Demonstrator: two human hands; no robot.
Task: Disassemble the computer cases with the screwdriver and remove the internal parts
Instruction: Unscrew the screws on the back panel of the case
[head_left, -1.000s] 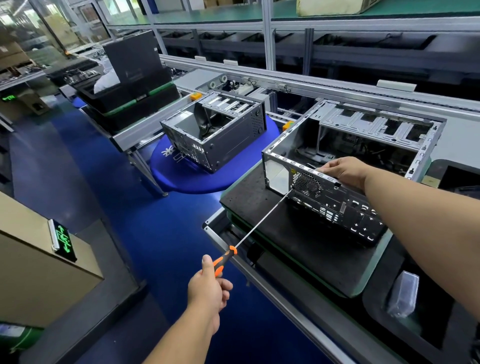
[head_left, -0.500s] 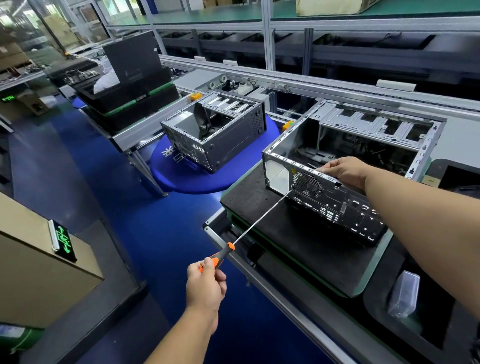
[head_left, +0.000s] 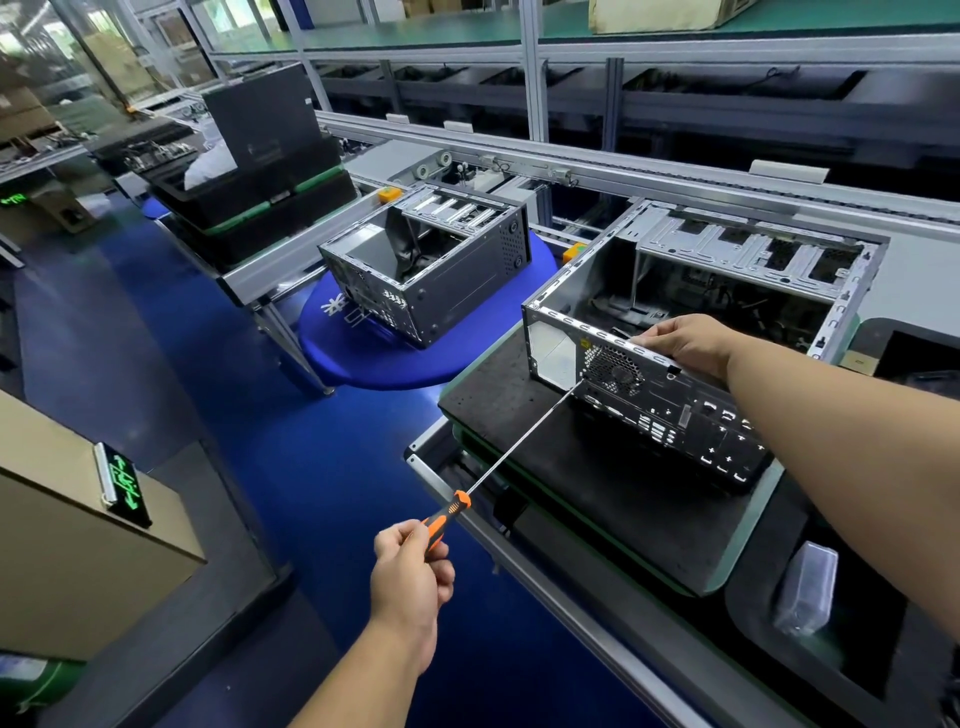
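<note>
The screwdriver (head_left: 519, 447) slants from the gripping left hand (head_left: 410, 571) up-right to the rear panel of the near computer case (head_left: 649, 405) on the counter (head_left: 597, 493), whose top rim the right hand (head_left: 685, 343) grips.

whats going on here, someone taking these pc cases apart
Yes. A person's left hand grips a long screwdriver whose tip meets the rear panel of the near computer case, beside its fan grille. The right hand holds that panel's top edge. A second open case waits on a blue round table.
</note>
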